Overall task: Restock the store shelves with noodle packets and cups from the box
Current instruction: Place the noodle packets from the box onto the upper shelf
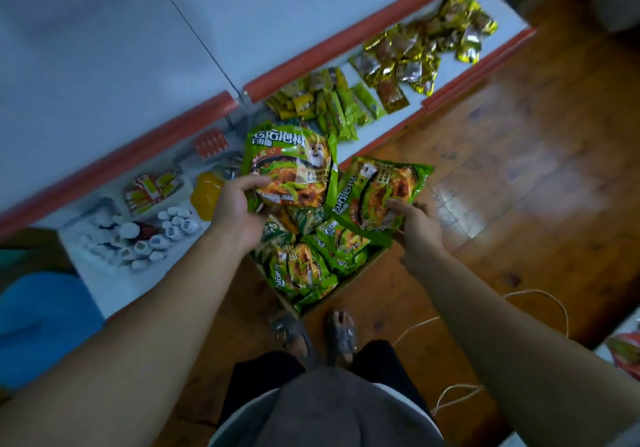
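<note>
The left hand [239, 212] is reaching forward on a bare, nearly straight forearm coming in from seven o'clock. Its thumb is lying across the lower left corner of a green noodle packet [291, 166] and its fingers are curling behind, so it is pinching that packet by the edge. The packet is sitting at one o'clock from the hand, printed face toward the camera, hanging over the far end of the box [348, 285] and the shelf lip.

The right hand [420, 230] is coming in from five o'clock on an equally bare forearm. Its fingers are curling round the lower edge of a second packet [381, 193], gripping it. This one is tilting, at eleven o'clock from the hand, just beside the first; whether their edges are touching I cannot tell.

Between and below the hands the cardboard box is lying open on the wooden floor [519, 169], holding more green packets [301, 268] piled loosely.

At twelve o'clock from the box the white shelf [381, 128] is running diagonally, carrying green and yellow sachets [329, 107] and, further toward one o'clock, gold ones [422, 55]. At ten o'clock an orange bottle [206, 193] is lying on it. At six o'clock sandalled feet [343, 337] are standing near the box corner, with string [450, 394] trailing at four o'clock.
</note>
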`<state>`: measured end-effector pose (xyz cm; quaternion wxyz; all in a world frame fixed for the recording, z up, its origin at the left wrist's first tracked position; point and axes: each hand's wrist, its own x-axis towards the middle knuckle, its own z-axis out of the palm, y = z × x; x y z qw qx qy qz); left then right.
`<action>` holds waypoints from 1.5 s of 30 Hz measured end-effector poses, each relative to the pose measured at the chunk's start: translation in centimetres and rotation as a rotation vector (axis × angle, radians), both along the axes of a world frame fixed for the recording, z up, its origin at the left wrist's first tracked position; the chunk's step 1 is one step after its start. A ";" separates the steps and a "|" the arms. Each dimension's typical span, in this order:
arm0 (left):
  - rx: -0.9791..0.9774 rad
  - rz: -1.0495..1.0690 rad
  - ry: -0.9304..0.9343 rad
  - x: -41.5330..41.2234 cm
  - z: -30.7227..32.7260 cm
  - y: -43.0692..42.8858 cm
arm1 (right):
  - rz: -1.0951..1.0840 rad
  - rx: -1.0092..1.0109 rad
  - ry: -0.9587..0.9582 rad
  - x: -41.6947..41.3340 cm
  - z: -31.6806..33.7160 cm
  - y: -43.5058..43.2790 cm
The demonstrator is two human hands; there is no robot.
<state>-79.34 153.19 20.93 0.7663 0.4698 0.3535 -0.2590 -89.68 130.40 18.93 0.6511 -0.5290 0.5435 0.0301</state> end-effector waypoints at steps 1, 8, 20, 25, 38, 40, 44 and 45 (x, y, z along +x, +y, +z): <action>-0.031 0.004 -0.022 -0.5 1.7 0.5 | -0.006 0.003 -0.039 -0.2 1.8 0.1; -0.115 0.070 -0.251 -4.6 13.0 2.2 | 0.123 0.029 -0.398 0.1 12.7 0.1; -0.235 0.314 -0.686 -9.8 29.5 6.8 | 0.427 0.148 -0.871 2.2 30.0 3.7; -0.233 0.426 -0.828 -11.6 34.1 10.0 | 0.520 0.179 -0.966 3.4 35.1 7.9; -0.180 0.727 -0.884 -12.3 40.2 22.0 | 0.642 0.479 -0.998 7.1 42.6 20.6; -0.145 0.733 -0.891 -11.5 41.1 24.5 | 0.672 0.499 -0.975 8.0 43.3 23.1; -0.071 0.722 -0.913 -9.5 42.5 30.4 | 0.682 0.484 -0.977 10.2 44.7 28.5; -0.055 0.717 -0.917 -8.8 42.8 32.1 | 0.685 0.479 -0.973 10.7 45.1 30.0</action>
